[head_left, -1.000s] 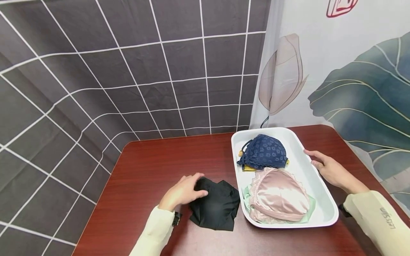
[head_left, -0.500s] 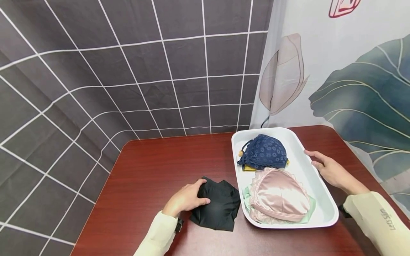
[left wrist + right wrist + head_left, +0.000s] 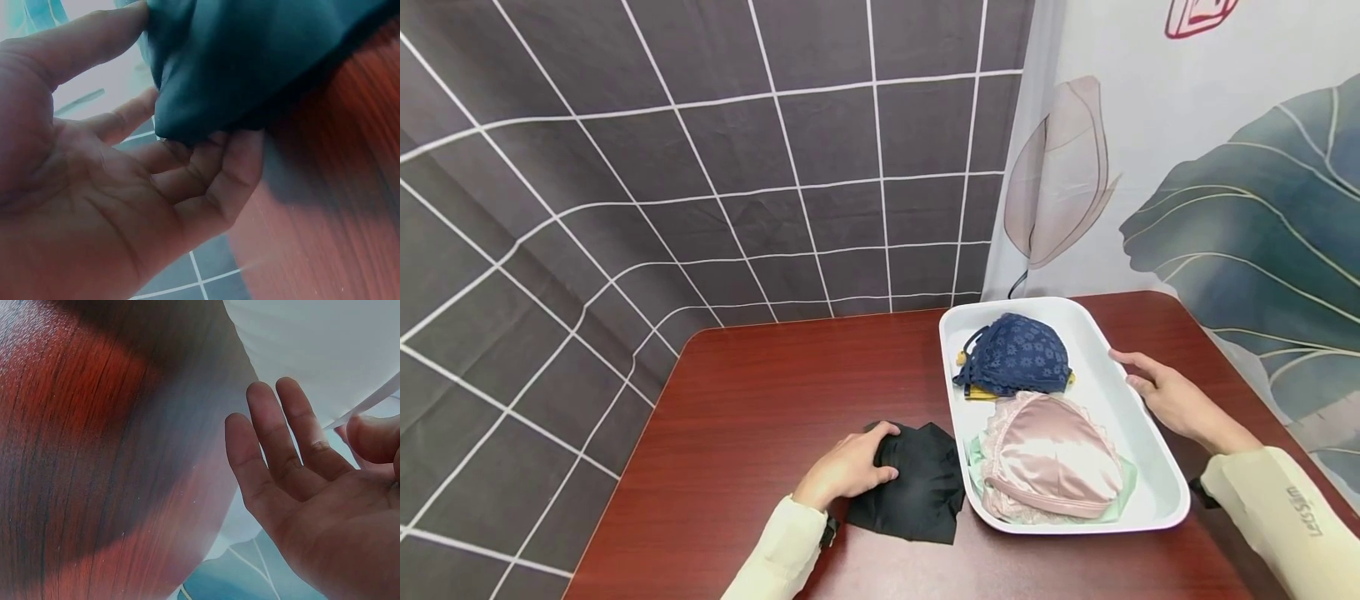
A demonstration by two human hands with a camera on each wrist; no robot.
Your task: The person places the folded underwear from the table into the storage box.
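Observation:
A black folded garment (image 3: pixel 917 496) lies on the table left of the white tray (image 3: pixel 1093 371), its right side close against the tray wall. My left hand (image 3: pixel 848 467) holds its left edge. In the left wrist view the thumb is at one side of the dark fabric (image 3: pixel 244 62), and bent fingers (image 3: pixel 240 162) reach under its fold. At the tray's right rim rests my right hand (image 3: pixel 1183 408), fingers extended. The right wrist view shows its straight fingers (image 3: pixel 272 428) along the outer wall of the tray (image 3: pixel 325 344), thumb near the rim.
Inside the tray sit a navy floral bra (image 3: pixel 1022 354) over something yellow, and a pink satin lace-trimmed garment (image 3: pixel 1052 454) over mint-green fabric (image 3: pixel 1126 492). A gray grid-patterned curtain (image 3: pixel 820 150) hangs behind the reddish-brown table (image 3: pixel 760 417).
My left hand has moved right and slightly down over the black garment, whose edge has shifted slightly right toward the tray. The right hand and the tray stay in place.

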